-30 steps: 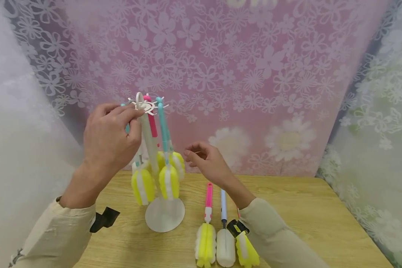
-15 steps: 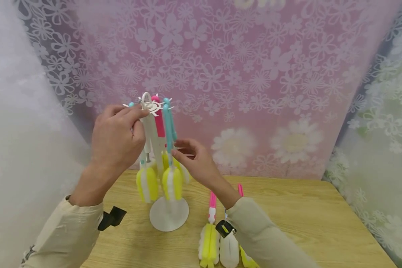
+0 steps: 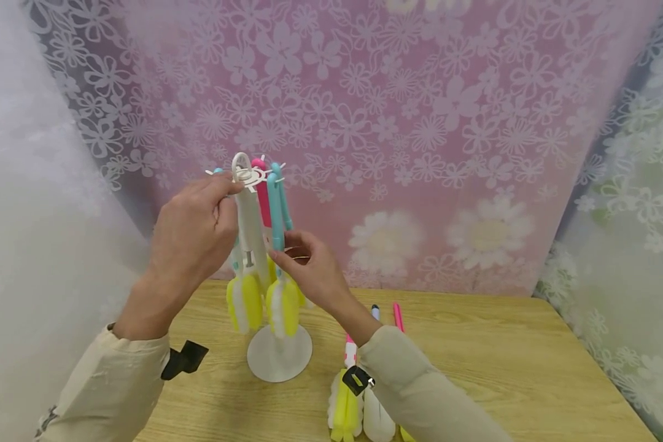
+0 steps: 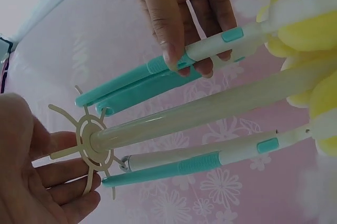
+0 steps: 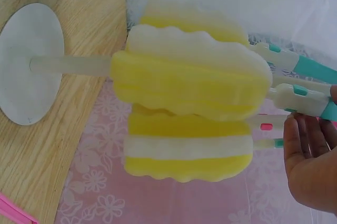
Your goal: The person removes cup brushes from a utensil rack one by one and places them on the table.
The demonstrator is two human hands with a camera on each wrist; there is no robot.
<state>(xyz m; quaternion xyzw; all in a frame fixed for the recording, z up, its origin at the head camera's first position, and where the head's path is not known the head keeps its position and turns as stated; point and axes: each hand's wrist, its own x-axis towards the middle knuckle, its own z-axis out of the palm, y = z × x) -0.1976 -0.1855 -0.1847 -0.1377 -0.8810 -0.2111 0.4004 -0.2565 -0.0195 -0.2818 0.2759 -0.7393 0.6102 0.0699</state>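
A white brush rack [image 3: 279, 362] with a round base stands on the table, several yellow-and-white sponge brushes hanging from its spoked top. My left hand [image 3: 196, 227] pinches the rack's top beside its loop; in the left wrist view its fingers lie behind the spokes. With thumb and fingers, my right hand [image 3: 315, 270] holds the teal-handled sponge brush [image 3: 277, 215] partway down its handle, its tip up at a spoke. A second teal handle [image 4: 142, 95] hangs close behind it. In the right wrist view the held brush's sponge head [image 5: 195, 77] overlaps other heads.
On the wooden table [image 3: 475, 356], right of the rack, lie a pink-handled sponge brush [image 3: 344, 405], a white sponge brush [image 3: 378, 417] and another pink handle [image 3: 399, 316], partly hidden by my right sleeve. A floral curtain [image 3: 447, 153] hangs behind the table.
My right hand has moved left to the rack and taken hold of the teal-handled brush. My left hand stays at the rack's top.
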